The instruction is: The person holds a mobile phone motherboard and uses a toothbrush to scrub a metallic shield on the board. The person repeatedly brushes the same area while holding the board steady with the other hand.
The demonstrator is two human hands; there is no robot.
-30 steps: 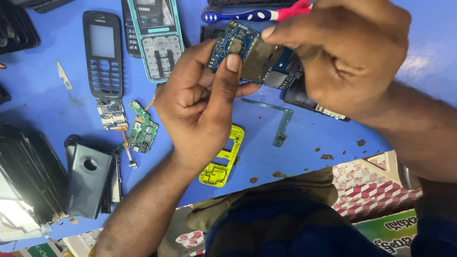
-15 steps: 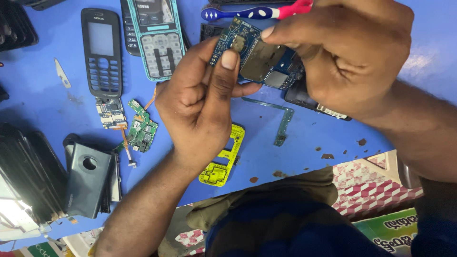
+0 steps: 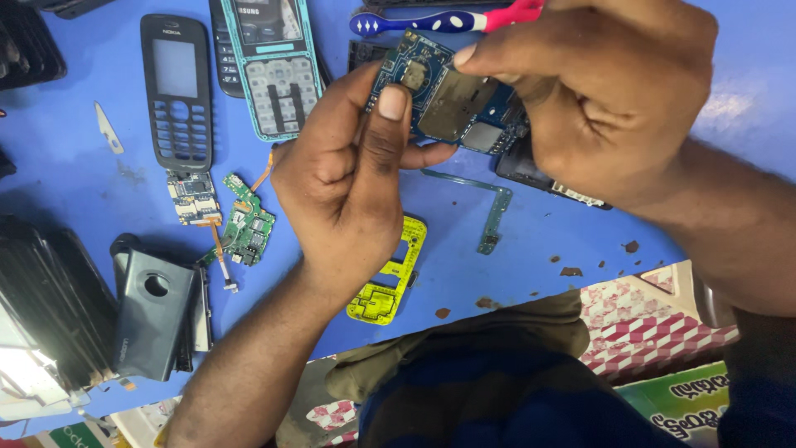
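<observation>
Your left hand (image 3: 348, 191) is curled, thumb pressing the blue circuit board (image 3: 452, 104); your right hand (image 3: 605, 91) pinches its other end, above the blue surface (image 3: 99, 191).

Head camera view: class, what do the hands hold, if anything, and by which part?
Both hold one blue circuit board: the left hand by its left end, the right hand by its top edge and right end.
</observation>
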